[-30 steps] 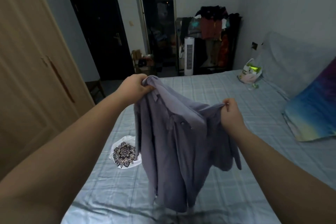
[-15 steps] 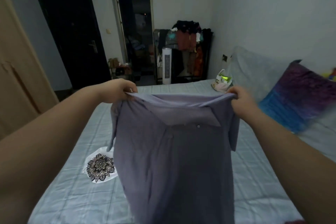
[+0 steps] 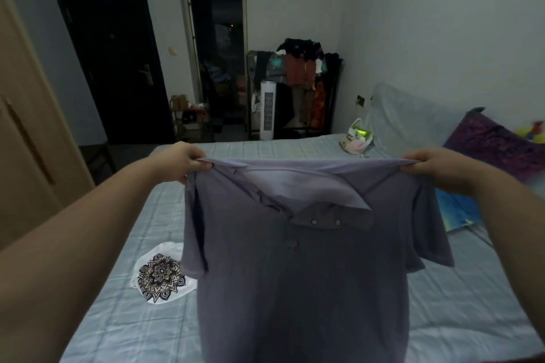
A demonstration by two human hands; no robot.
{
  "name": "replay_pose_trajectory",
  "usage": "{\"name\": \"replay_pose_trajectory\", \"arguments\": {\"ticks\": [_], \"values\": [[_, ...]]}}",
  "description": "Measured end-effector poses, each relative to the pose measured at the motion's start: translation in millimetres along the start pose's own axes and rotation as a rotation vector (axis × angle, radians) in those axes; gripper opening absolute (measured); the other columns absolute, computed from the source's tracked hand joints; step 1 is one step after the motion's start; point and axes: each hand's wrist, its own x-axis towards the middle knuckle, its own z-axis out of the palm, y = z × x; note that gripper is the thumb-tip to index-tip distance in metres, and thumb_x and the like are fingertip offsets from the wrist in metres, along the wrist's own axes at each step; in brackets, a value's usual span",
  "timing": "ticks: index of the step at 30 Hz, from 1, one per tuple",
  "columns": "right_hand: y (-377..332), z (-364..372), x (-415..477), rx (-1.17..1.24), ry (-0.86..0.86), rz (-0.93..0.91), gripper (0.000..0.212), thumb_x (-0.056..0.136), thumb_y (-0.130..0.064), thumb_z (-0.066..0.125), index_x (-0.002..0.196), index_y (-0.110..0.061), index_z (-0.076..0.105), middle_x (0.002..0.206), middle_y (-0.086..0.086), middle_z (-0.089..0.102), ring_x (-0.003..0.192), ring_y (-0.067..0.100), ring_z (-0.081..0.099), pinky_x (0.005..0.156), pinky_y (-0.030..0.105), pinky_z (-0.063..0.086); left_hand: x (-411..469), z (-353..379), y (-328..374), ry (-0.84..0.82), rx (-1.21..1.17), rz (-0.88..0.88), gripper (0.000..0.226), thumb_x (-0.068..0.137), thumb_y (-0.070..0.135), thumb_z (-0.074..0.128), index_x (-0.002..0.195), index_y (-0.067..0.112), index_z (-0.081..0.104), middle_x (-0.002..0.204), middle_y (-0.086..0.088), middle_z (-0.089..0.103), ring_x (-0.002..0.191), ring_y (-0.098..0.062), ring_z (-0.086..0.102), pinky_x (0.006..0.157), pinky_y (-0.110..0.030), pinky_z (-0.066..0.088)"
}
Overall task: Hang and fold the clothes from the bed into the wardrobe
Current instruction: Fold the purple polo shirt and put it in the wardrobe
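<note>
Stretching wider than before | left hand (image 3: 188,160), right hand (image 3: 427,166) | polo shirt (image 3: 295,289) taut

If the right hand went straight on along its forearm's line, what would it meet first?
Likely the white plastic bag on the far side of the bed; the right hand, gripping the purple shirt, points roughly at it. Depth is unclear, so it might pass over.

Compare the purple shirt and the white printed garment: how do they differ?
The purple shirt is plain, with collar and buttons; the white garment has a black mandala print. The purple shirt hangs spread between the left hand and right hand; the white garment lies crumpled on the bed, untouched. Both are fabric.
</note>
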Motion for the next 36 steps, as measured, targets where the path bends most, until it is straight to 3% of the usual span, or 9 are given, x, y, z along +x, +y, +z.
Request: {"name": "replay_pose_trajectory", "arguments": {"ticks": [5, 8, 11, 16, 19, 23, 26, 31, 36], "values": [[8.7, 34.2, 20.6, -0.046, 0.257, 0.071, 0.011, 0.089, -0.007, 0.068, 0.098, -0.011, 0.074, 0.097, 0.014, 0.072, 0.082, 0.019, 0.064, 0.07, 0.028, 0.051, 14.0, 6.0, -35.1, -0.162, -0.194, 0.02, 0.014, 0.1, 0.021, 0.057, 0.106, 0.015, 0.069, 0.104, -0.01, 0.071, 0.099, -0.026, 0.069, 0.085, -0.04, 0.058], [23.9, 53.6, 39.0, 0.104, 0.378, 0.107, 0.014, 0.089, -0.015, 0.069, 0.103, -0.014, 0.073, 0.102, 0.015, 0.071, 0.083, 0.019, 0.064, 0.073, 0.028, 0.051, 26.6, 22.2, -51.4, -0.054, -0.104, 0.059, 0.015, 0.1, 0.024, 0.057, 0.096, 0.018, 0.07, 0.093, -0.002, 0.069, 0.09, -0.018, 0.065, 0.07, -0.028, 0.049], [38.2, 59.8, 55.1, 0.298, 0.248, 0.154, 0.018, 0.086, -0.02, 0.071, 0.102, -0.013, 0.072, 0.106, 0.017, 0.072, 0.099, 0.03, 0.065, 0.08, 0.035, 0.054, 46.4, 41.7, -63.2, 0.084, -0.044, 0.079, 0.022, 0.099, 0.021, 0.057, 0.078, 0.023, 0.065, 0.079, 0.003, 0.063, 0.076, -0.009, 0.056, 0.06, -0.023, 0.037], [72.0, 48.8, 90.6, 0.433, -0.159, 0.244, 0.085, 0.043, -0.038, 0.098, 0.112, -0.001, 0.066, 0.107, 0.019, 0.071, 0.094, 0.028, 0.07, 0.08, 0.037, 0.06, 92.7, 61.7, -87.6, 0.089, -0.031, 0.025, 0.022, 0.094, 0.019, 0.064, 0.072, 0.022, 0.066, 0.073, 0.004, 0.062, 0.071, -0.008, 0.053, 0.061, -0.023, 0.039], [94.0, 43.5, 127.9, 0.396, -0.215, 0.307, 0.056, 0.06, -0.026, 0.089, 0.107, -0.001, 0.069, 0.107, 0.02, 0.071, 0.093, 0.027, 0.071, 0.076, 0.034, 0.06, 128.3, 73.4, -99.8, 0.005, -0.027, 0.015, 0.012, 0.092, 0.02, 0.068, 0.084, 0.012, 0.073, 0.083, -0.005, 0.069, 0.079, -0.014, 0.058, 0.066, -0.022, 0.043], [137.6, 48.2, 200.8, 0.405, -0.098, 0.383, 0.034, 0.082, -0.016, 0.063, 0.111, 0.001, 0.064, 0.102, 0.019, 0.071, 0.086, 0.025, 0.071, 0.07, 0.029, 0.061, 191.8, 100.6, -114.7, -0.195, -0.073, -0.04, 0.006, 0.093, 0.02, 0.069, 0.091, 0.018, 0.074, 0.088, 0.001, 0.072, 0.077, -0.001, 0.063, 0.07, -0.013, 0.048], [185.9, 59.5, 258.3, 0.377, -0.03, 0.415, 0.017, 0.092, -0.013, 0.059, 0.104, -0.002, 0.064, 0.086, 0.013, 0.07, 0.078, 0.024, 0.067, 0.063, 0.025, 0.058, 239.6, 124.1, -132.1, -0.297, -0.103, -0.099, 0.006, 0.091, 0.021, 0.071, 0.094, 0.024, 0.075, 0.092, 0.006, 0.075, 0.088, -0.009, 0.066, 0.085, -0.029, 0.05], [286.4, 94.3, 376.0, 0.217, 0.003, 0.484, 0.016, 0.094, -0.006, 0.057, 0.08, -0.012, 0.063, 0.063, -0.001, 0.066, 0.065, 0.016, 0.058, 0.051, 0.016, 0.047, 337.7, 195.5, -166.9, -0.313, -0.282, -0.373, 0.009, 0.097, 0.015, 0.061, 0.091, 0.015, 0.068, 0.068, 0.01, 0.066, 0.065, -0.005, 0.059, 0.063, -0.024, 0.045], [371.0, 153.5, 461.9, 0.01, 0.062, 0.486, 0.01, 0.093, -0.01, 0.06, 0.091, -0.005, 0.069, 0.086, 0.014, 0.064, 0.085, 0.025, 0.056, 0.07, 0.03, 0.041, 430.4, 283.9, -225.3, -0.204, -0.174, -0.479, 0.009, 0.096, 0.011, 0.062, 0.091, 0.013, 0.069, 0.078, -0.003, 0.062, 0.071, -0.016, 0.053, 0.055, -0.02, 0.042]]}}
